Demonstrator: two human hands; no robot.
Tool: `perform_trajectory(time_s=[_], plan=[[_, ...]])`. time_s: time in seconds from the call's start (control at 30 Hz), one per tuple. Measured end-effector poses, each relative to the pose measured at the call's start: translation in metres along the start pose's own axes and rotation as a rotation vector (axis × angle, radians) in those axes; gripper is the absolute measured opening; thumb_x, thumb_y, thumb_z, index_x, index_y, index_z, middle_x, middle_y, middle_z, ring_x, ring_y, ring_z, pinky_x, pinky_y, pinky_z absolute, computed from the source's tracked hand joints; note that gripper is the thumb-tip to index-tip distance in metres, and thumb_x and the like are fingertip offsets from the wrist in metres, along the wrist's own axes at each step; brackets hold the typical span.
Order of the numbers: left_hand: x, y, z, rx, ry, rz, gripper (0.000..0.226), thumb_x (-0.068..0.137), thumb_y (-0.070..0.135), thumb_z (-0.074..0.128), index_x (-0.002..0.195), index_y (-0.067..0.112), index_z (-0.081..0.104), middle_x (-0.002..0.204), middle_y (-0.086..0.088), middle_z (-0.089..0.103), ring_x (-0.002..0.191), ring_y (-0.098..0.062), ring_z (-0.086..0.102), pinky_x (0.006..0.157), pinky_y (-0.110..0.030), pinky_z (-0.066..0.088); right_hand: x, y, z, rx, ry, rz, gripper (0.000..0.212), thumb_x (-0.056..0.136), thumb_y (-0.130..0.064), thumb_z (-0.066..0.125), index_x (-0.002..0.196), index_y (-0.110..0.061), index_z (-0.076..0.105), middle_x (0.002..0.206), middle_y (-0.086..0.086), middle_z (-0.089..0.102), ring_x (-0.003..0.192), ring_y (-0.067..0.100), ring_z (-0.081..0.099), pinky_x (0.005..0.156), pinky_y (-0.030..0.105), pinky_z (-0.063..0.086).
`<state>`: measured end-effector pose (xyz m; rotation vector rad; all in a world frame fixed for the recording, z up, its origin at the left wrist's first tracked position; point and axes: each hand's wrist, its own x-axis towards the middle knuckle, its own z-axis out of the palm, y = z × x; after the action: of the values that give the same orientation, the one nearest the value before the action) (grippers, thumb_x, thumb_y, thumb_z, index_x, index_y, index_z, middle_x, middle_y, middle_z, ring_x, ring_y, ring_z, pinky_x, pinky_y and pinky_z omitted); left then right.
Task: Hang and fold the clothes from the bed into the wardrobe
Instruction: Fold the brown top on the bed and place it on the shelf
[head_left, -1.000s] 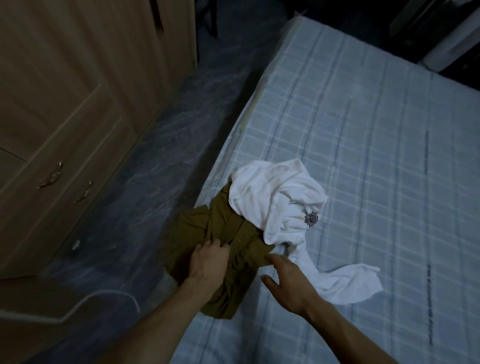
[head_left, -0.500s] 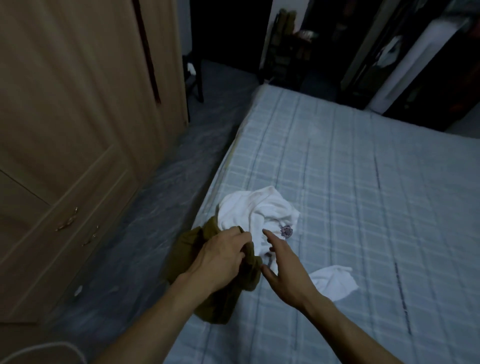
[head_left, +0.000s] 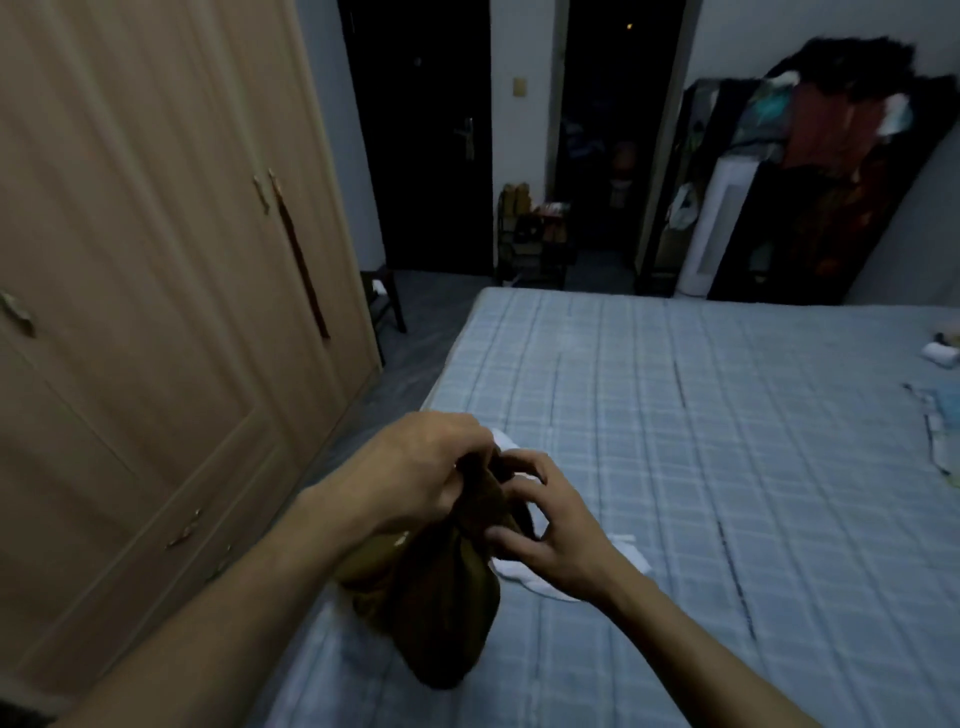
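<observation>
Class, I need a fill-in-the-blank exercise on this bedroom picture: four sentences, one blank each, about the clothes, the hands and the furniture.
1. The left hand grips the bunched olive-brown garment at its ____ end.
2. A crumpled white garment lies on the ____-patterned blue bed sheet.
3. The doors of the light wooden wardrobe are ____.
4. The right hand touches the ____ garment with curled fingers.

Missing words: top; check; closed; olive-brown
</observation>
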<state>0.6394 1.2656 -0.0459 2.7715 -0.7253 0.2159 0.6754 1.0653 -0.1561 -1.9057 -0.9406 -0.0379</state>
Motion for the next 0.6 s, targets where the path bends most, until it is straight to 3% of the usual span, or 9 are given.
perform_trajectory(time_s=[0.1, 0.2, 0.3, 0.47, 0.6], plan=[[-0.004, 0.033, -0.015, 0.093, 0.118, -0.022, 0.017, 0.074, 0.011, 0.061, 0.082, 0.026, 0.057, 0.082, 0.011, 0.055, 0.074, -0.012, 0.055, 0.063, -0.036, 0.049, -0.032, -0.004, -0.019, -0.047, 0.046, 0.041, 0.022, 0.078, -0.032, 0.077, 0.098, -0.03, 0.066, 0.152, -0.008, 0.025, 0.141, 0.008, 0.027, 0.108, 0.022, 0.032], [-0.013, 0.053, -0.029, 0.126, 0.206, -0.078, 0.015, 0.075, 0.012, 0.06, 0.079, 0.026, 0.055, 0.078, 0.011, 0.053, 0.07, -0.01, 0.053, 0.061, -0.037, 0.048, -0.053, -0.005, -0.029, -0.156, 0.047, 0.079, 0.026, 0.077, -0.039, 0.075, 0.1, -0.036, 0.065, 0.156, -0.012, 0.018, 0.142, 0.004, 0.022, 0.107, 0.013, 0.02], [-0.023, 0.062, -0.047, 0.098, 0.283, -0.105, 0.014, 0.075, 0.013, 0.063, 0.078, 0.024, 0.055, 0.077, 0.009, 0.054, 0.068, -0.01, 0.053, 0.061, -0.035, 0.049, -0.069, -0.011, -0.032, -0.247, 0.006, 0.118, 0.029, 0.077, -0.044, 0.073, 0.103, -0.036, 0.063, 0.152, -0.017, 0.024, 0.135, 0.001, 0.03, 0.106, 0.021, 0.029], [-0.042, 0.06, -0.082, 0.103, 0.449, -0.088, 0.012, 0.074, 0.015, 0.067, 0.081, 0.021, 0.059, 0.073, 0.008, 0.055, 0.066, -0.008, 0.052, 0.058, -0.027, 0.046, -0.082, -0.02, -0.032, -0.396, -0.031, 0.222, 0.025, 0.075, -0.039, 0.066, 0.097, -0.026, 0.064, 0.112, -0.017, 0.049, 0.097, 0.004, 0.053, 0.083, 0.027, 0.047], [-0.065, 0.048, -0.114, 0.097, 0.556, -0.101, 0.011, 0.072, 0.021, 0.061, 0.082, 0.019, 0.061, 0.075, 0.005, 0.058, 0.066, -0.01, 0.054, 0.057, -0.024, 0.045, -0.082, -0.028, -0.041, -0.426, 0.15, 0.263, 0.016, 0.074, -0.029, 0.058, 0.077, -0.016, 0.068, 0.076, -0.01, 0.057, 0.071, 0.015, 0.059, 0.067, 0.034, 0.047]])
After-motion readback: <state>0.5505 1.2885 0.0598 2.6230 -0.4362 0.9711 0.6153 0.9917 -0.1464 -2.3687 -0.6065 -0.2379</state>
